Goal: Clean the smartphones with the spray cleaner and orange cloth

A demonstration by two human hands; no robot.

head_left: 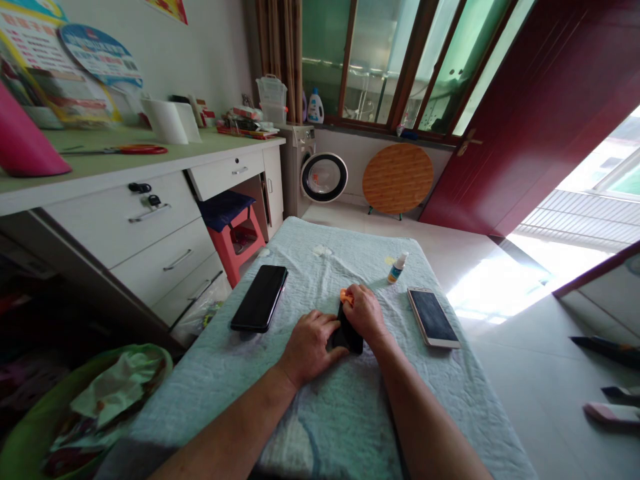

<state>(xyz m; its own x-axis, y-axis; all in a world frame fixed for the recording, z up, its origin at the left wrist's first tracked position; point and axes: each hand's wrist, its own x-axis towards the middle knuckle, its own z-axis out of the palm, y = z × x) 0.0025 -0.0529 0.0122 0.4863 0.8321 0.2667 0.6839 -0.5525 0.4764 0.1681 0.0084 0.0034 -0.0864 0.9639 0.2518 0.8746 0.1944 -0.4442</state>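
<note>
A dark phone [346,333] lies in the middle of a table covered by a pale green cloth [310,407]. My left hand [309,347] rests on its left side, fingers curled against it. Over the phone's far end my right hand [364,311] is closed on a small orange thing [345,296]. A larger black phone [260,297] lies face up to the left. At the right lies a gold-edged phone [433,317]. A small white bottle with a blue band [397,268] stands beyond my right hand.
A white desk with drawers [150,220] runs along the left, a red stool [235,233] tucked under it. A green bin [75,407] with rubbish sits at lower left. A washing machine [320,173], a round wooden board [397,179] and a dark red door [530,120] stand behind.
</note>
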